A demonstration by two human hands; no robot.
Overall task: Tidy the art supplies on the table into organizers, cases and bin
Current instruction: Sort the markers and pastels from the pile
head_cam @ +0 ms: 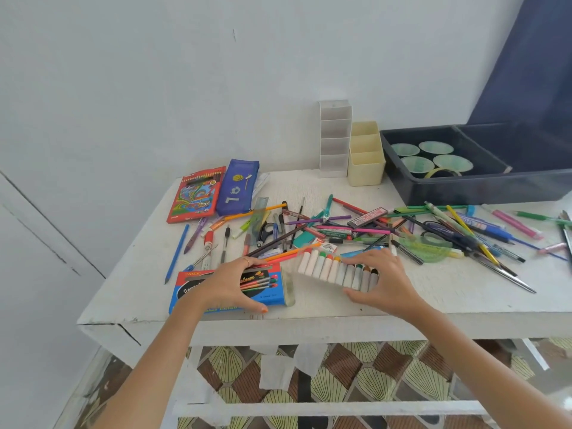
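The left hand grips the blue box at the table's front edge, about 7 o'clock from the pile of pens, with fingers curled over the far side and the thumb on the near side. At 3 o'clock of the box, just beside its open end, lies the row of crayons. The right hand pinches its right end between spread fingers on the far side and the thumb on the near side.

The step looks like sliding the row into the box. To do it well, hold the box flat and steady. Turn the tilted row until it lines up with the opening, keep it level so no crayon rolls out, and push evenly from the 3 o'clock end.
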